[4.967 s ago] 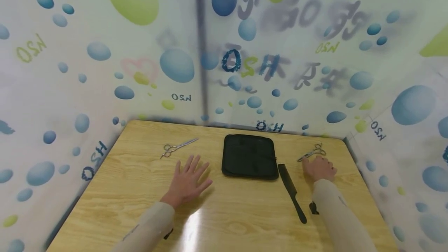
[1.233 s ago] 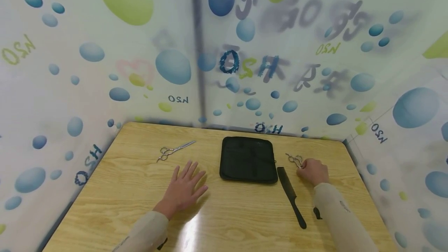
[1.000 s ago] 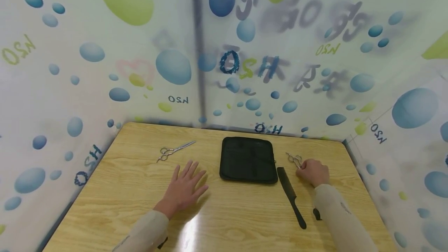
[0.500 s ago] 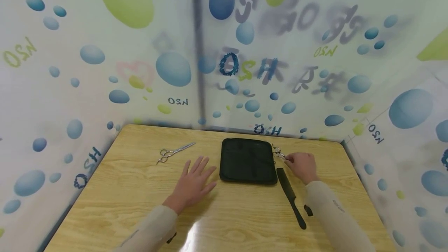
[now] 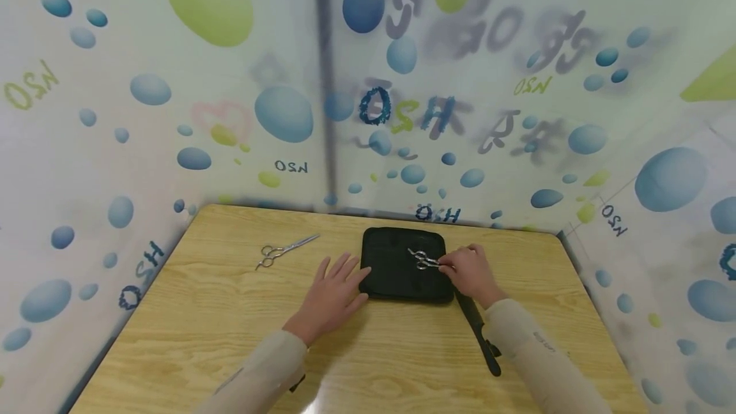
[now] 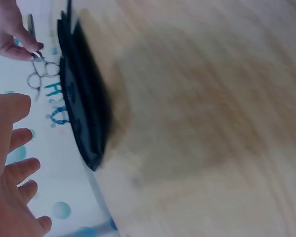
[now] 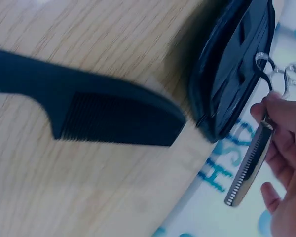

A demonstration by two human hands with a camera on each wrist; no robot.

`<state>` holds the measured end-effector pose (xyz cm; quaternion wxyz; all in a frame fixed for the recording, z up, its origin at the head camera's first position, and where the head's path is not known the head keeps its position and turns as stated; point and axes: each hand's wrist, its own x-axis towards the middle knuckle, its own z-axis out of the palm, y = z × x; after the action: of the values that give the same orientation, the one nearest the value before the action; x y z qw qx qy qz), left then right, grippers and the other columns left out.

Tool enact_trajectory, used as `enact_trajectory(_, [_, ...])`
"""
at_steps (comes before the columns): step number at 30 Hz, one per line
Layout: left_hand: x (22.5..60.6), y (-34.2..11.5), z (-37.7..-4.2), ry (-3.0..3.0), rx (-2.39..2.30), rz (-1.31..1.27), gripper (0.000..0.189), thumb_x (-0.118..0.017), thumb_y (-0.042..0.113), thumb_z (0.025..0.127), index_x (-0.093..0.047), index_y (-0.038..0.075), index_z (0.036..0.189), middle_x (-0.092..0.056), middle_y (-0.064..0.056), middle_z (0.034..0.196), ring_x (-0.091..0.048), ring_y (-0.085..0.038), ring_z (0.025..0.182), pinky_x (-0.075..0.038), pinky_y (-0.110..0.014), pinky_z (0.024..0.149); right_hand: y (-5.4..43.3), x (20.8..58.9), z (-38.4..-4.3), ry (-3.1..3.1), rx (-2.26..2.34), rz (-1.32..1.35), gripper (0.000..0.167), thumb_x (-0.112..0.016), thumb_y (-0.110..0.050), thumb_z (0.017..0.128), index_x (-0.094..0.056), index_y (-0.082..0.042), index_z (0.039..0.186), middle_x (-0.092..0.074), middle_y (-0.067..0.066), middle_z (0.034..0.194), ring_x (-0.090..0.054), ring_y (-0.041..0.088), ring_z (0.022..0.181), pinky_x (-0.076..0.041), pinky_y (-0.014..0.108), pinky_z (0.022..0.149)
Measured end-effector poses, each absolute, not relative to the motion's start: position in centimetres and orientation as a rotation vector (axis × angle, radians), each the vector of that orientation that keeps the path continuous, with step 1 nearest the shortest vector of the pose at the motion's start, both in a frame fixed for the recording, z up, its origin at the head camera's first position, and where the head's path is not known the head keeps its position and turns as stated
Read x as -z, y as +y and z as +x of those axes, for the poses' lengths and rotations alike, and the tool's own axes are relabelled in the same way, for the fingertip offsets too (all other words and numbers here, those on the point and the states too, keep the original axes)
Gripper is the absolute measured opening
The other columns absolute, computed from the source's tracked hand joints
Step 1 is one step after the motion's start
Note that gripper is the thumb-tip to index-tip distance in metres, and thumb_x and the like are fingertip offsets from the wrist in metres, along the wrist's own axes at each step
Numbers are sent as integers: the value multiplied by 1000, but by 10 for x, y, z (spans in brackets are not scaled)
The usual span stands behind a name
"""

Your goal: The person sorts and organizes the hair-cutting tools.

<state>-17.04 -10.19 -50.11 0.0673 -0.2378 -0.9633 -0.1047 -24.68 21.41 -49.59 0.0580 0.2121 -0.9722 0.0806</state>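
My right hand (image 5: 470,271) pinches a pair of thinning scissors (image 7: 250,165) near the pivot. Their toothed blade points back along the hand, and the finger rings extend past the fingertips, over the black zip case (image 5: 397,280) in the head view. At the case's left edge is my left hand (image 5: 333,299), fingers spread and holding nothing; in the left wrist view its fingers show beside the case (image 6: 84,98). A black handled comb (image 5: 477,331) lies right of the case, its tip partly covered by the right hand.
A second pair of silver scissors (image 5: 284,252) lies on the wooden table (image 5: 190,324), left of the case. Printed walls with blue and green spots (image 5: 282,114) stand close behind the table and along both sides.
My right hand has picked up the thinning scissors from the table's right side and carried them left over the case. My left hand has moved right, up to the case's edge.
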Motion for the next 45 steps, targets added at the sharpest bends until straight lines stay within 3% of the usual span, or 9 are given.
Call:
enact_trajectory(5, [486,-89,-177,-2905,389,-704,49,-45,47,101,-50,22,142,-45,-2,151,-33,-26,146,-23,-59,117,198,493,-239,-2755,-223,880,8,-75,-24,84,-78,-22,91,-74,-8,85,-63,16,88,-36,51,101])
enact_trajectory(12, [469,-70,-187,-3009,606,-675,46,-43,49,102,-61,20,132,-62,0,135,-46,-25,137,-27,-57,115,174,494,-231,-2439,-194,1144,8,-79,-26,80,-78,-26,88,-71,-12,77,-58,13,86,-39,44,102])
enact_trajectory(15, [467,-67,-192,-3067,720,-711,44,-43,46,102,-65,18,127,-68,0,125,-58,-23,124,-36,-54,109,166,497,-228,-2280,-213,1223,10,-81,-25,77,-79,-24,86,-72,-12,77,-58,12,84,-42,42,100])
enact_trajectory(19, [467,-67,-195,-3170,895,-744,41,-46,45,101,-70,17,119,-73,5,106,-67,-15,99,-50,-40,93,159,503,-227,-2163,-247,1284,11,-83,-24,75,-79,-23,85,-73,-12,77,-58,11,83,-44,40,97])
enact_trajectory(23, [471,-67,-197,-3257,978,-754,37,-50,44,100,-73,18,113,-74,7,98,-65,-8,83,-52,-28,74,154,508,-225,-2158,-277,1314,10,-81,-25,76,-79,-23,86,-74,-13,79,-58,11,84,-43,39,97])
enact_trajectory(27, [474,-67,-198,-3297,1059,-754,32,-55,40,98,-75,18,108,-73,8,88,-61,-5,71,-49,-25,64,151,511,-222,-2173,-294,1331,11,-81,-24,77,-79,-24,87,-74,-14,81,-58,10,85,-43,39,97])
enact_trajectory(37, [483,-67,-200,-3316,1094,-722,19,-64,36,91,-76,21,95,-70,11,85,-59,-6,72,-49,-26,67,146,516,-220,-2204,-307,1350,17,-82,-21,75,-80,-24,91,-75,-13,87,-60,11,88,-42,38,97])
enact_trajectory(45, [483,-67,-200,-3271,1004,-710,17,-67,34,88,-76,21,89,-69,11,78,-57,-5,67,-48,-24,63,145,512,-218,-2327,-342,1320,14,-77,-24,83,-78,-24,97,-75,-14,91,-59,11,91,-42,36,97])
